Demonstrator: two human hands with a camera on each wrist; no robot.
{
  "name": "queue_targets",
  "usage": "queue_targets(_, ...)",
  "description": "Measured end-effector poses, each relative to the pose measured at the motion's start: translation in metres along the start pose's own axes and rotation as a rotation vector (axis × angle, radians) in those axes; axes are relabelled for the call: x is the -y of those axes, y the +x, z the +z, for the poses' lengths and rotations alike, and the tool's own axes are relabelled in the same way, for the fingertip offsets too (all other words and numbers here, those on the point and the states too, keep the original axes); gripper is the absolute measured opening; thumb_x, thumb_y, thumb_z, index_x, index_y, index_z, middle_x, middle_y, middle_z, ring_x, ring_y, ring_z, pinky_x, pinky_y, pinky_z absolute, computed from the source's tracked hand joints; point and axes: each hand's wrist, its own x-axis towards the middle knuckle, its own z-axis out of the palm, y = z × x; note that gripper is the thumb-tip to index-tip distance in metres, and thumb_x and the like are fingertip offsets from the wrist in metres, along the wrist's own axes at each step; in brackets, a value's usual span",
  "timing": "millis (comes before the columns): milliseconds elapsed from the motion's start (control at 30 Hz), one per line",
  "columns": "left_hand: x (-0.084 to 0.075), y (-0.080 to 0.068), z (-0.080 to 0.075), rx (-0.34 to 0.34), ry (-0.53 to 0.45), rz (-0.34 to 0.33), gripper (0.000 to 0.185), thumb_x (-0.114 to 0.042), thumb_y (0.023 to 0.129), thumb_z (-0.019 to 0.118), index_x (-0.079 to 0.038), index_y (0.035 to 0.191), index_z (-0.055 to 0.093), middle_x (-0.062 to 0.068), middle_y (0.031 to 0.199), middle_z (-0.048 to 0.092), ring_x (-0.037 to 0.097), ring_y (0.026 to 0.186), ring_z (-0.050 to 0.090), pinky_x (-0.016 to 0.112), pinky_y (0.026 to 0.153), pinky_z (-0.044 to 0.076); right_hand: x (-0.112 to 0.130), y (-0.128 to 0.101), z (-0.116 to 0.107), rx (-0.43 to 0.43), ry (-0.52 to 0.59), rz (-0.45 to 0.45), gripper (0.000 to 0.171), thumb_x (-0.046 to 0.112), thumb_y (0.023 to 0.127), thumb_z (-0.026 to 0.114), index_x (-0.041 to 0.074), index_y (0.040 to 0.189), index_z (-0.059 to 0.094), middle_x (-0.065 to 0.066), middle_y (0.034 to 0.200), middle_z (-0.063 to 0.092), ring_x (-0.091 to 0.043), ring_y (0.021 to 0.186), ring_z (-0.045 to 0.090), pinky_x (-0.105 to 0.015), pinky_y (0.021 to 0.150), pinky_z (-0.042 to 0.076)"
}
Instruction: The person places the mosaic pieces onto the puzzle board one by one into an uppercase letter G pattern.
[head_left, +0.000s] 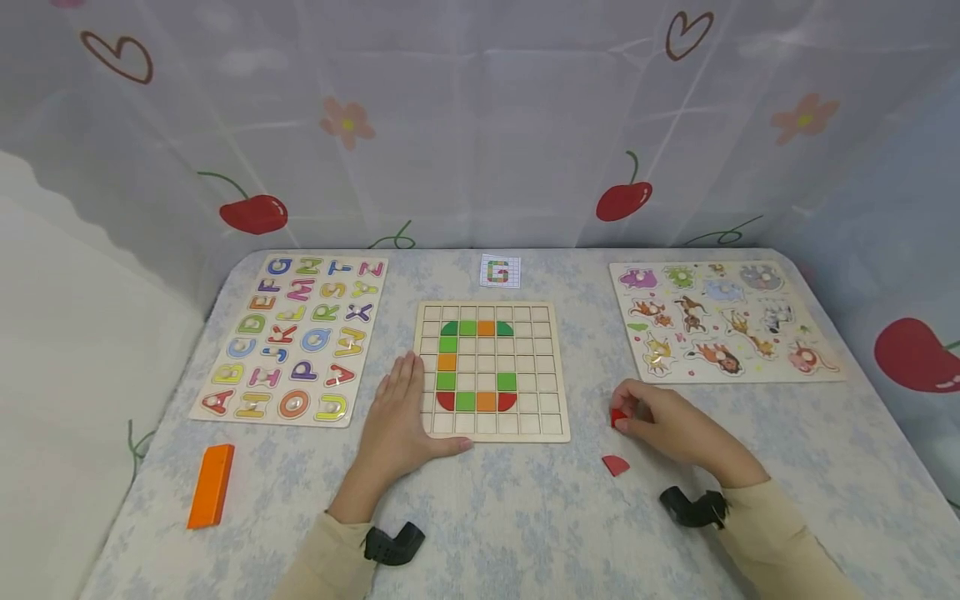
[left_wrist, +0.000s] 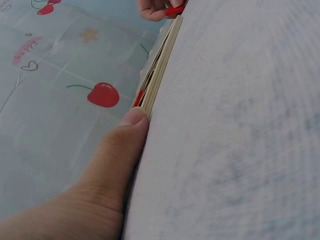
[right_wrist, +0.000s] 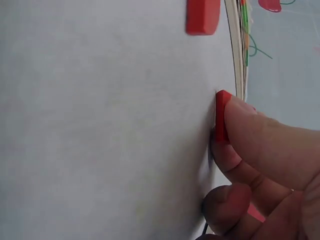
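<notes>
A wooden grid board (head_left: 551, 371) lies at the table's centre, with green, orange and red tiles set in a G shape. My left hand (head_left: 405, 412) lies flat at the board's left edge, fingers straight; its thumb (left_wrist: 127, 142) touches the board's front corner (left_wrist: 160, 70). To the right of the board, my right hand (head_left: 660, 421) pinches a small red piece (head_left: 617, 417) against the table; the right wrist view shows that piece (right_wrist: 221, 117) under the fingertips. A second red piece (head_left: 615, 465), a quarter round, lies loose just in front of that hand.
A G pattern card (head_left: 499, 272) sits behind the board. An alphabet puzzle (head_left: 292, 337) lies to the left and an animal puzzle (head_left: 720, 321) to the right. An orange bar (head_left: 212, 485) rests at the front left. Curtains printed with cherries surround the table.
</notes>
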Motion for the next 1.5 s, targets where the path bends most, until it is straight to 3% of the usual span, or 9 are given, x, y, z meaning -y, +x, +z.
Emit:
queue_targets(367,0.000,0.000,0.000,-0.003,-0.005,-0.002,0.141,-0.082,0.060,0.072,-0.004,0.159,0.009,0.011,0.169,0.005,0.029,0.156,0.005,0.048,0.127,0.011,0.021,0.045,0.011,-0.098,0.090,0.022,0.012,0.015,0.095,0.068,0.015,0.104,0.060,-0.003,0.094,0.061,-0.017,0.068,0.050,-0.025,0.061,0.044)
queue_targets(733,-0.001,0.000,-0.001,0.007,-0.003,-0.007,0.142,-0.083,0.060,0.072,-0.004,0.159,0.007,0.010,0.169,0.004,0.028,0.157,0.005,0.047,0.127,0.010,0.066,0.087,0.028,-0.081,0.121,0.005,0.014,0.016,0.095,0.067,0.014,0.107,0.058,-0.006,0.095,0.062,-0.017,0.069,0.052,-0.029,0.062,0.045)
queue_targets(1033,-0.001,0.000,-0.002,0.007,0.005,-0.007,0.142,-0.083,0.060,0.071,-0.004,0.159,0.007,0.010,0.169,0.003,0.027,0.157,0.004,0.047,0.127,0.010,0.087,0.109,0.039,-0.069,0.127,0.007,0.014,0.019,0.095,0.067,0.015,0.106,0.059,-0.004,0.091,0.063,-0.019,0.074,0.054,-0.029,0.065,0.046)
queue_targets(1267,0.000,0.000,-0.001,-0.002,-0.008,-0.004,0.142,-0.084,0.060,0.071,-0.004,0.159,0.007,0.010,0.169,0.004,0.027,0.157,0.004,0.047,0.127,0.010,0.095,0.118,0.048,-0.092,0.043,0.011,0.013,0.019,0.094,0.069,0.017,0.103,0.060,0.000,0.091,0.062,-0.018,0.082,0.055,-0.030,0.075,0.047)
queue_targets(1500,0.000,-0.001,0.000,-0.022,-0.012,0.007,0.142,-0.085,0.060,0.070,-0.002,0.159,0.009,0.012,0.168,0.007,0.029,0.156,0.007,0.048,0.127,0.012,0.098,0.121,0.051,-0.095,0.024,0.033,0.012,0.020,0.093,0.070,0.018,0.102,0.062,0.000,0.089,0.060,-0.018,0.079,0.054,-0.029,0.071,0.046)
